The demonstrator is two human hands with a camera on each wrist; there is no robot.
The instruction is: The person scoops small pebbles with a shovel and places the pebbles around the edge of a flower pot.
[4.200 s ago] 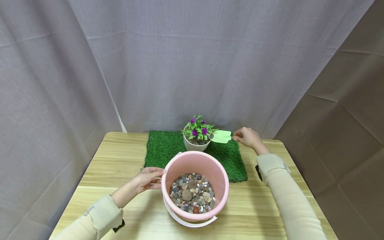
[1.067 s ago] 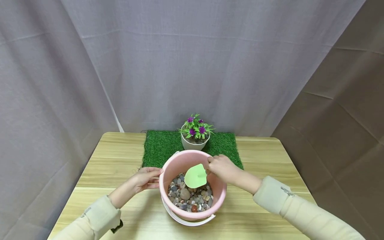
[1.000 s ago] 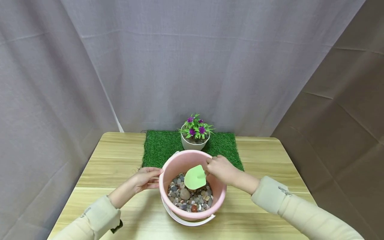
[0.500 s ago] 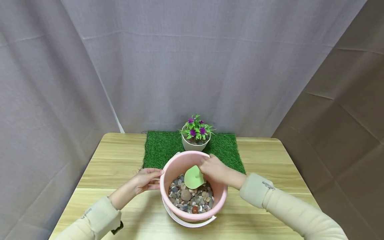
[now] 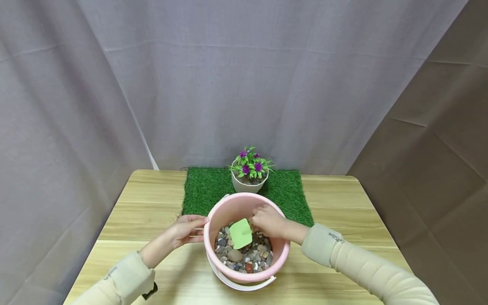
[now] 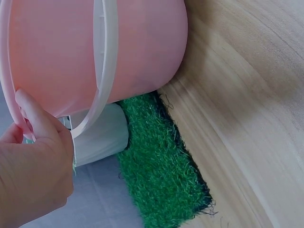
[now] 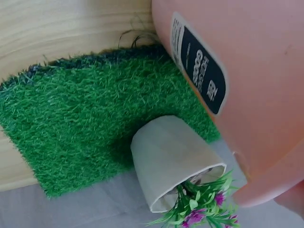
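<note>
The left hand [image 5: 187,231] pinches the pink bucket [image 5: 230,212] near nine o'clock; inside, around two, the right hand [image 5: 270,222] grips the green shovel [image 5: 240,233], apparently scooping pebbles [image 5: 263,254]; lifting calls for levelness.

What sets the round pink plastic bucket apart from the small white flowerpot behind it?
The round pink plastic bucket looks wider and deeper than the small white flowerpot. The bucket holds loose, multicoloured pebbles; the flowerpot holds a leafy green plant with purple flowers. The bucket has a curved white handle, while none shows on the flowerpot. Both are open-topped and stand upright.
</note>
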